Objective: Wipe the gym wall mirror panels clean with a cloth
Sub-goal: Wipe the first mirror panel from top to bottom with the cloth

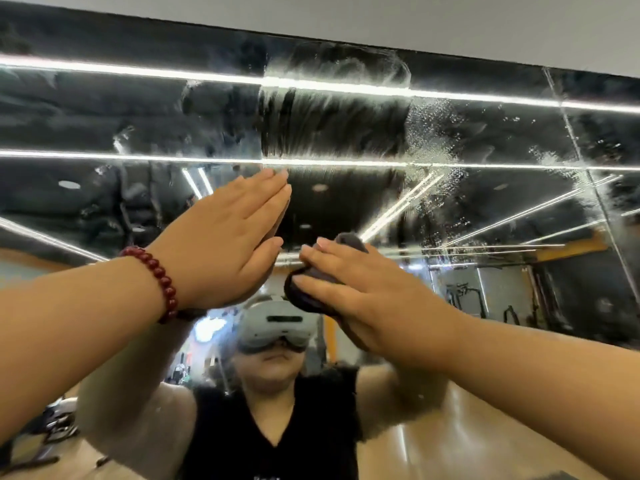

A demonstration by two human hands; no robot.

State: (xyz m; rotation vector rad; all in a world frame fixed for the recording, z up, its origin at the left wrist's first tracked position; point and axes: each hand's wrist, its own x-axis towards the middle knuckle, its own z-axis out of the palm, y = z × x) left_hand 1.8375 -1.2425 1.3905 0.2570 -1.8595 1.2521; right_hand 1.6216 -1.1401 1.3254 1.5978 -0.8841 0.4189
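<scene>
The mirror [329,133] fills most of the view, its dark top edge running just under a pale grey wall [485,26]. Its glass is smeared: a broad patch of vertical wipe streaks sits above the hands, and to the right of it a band of fine droplets [433,140] clings to the surface. A thin seam [581,161] between panels slants down the right side. Bright light strips cross the reflection.

The cloth [311,282] is dark and bunched into a soft lump, pressed against the glass under the right hand [356,289]. That hand lies over it with fingers nearly straight and slightly spread; most of the cloth is hidden beneath the palm, so its full shape and weave cannot be made out. The left hand [228,244] is flat on the glass just beside it, fingers straight and together, holding nothing. A bracelet [157,282] of round, glossy dark-red beads circles the left wrist.

Both forearms are cut off by the frame edges. In the reflection a person wears a grey headset [277,327] and a black sleeveless top [273,427]; gym equipment behind is blurred.
</scene>
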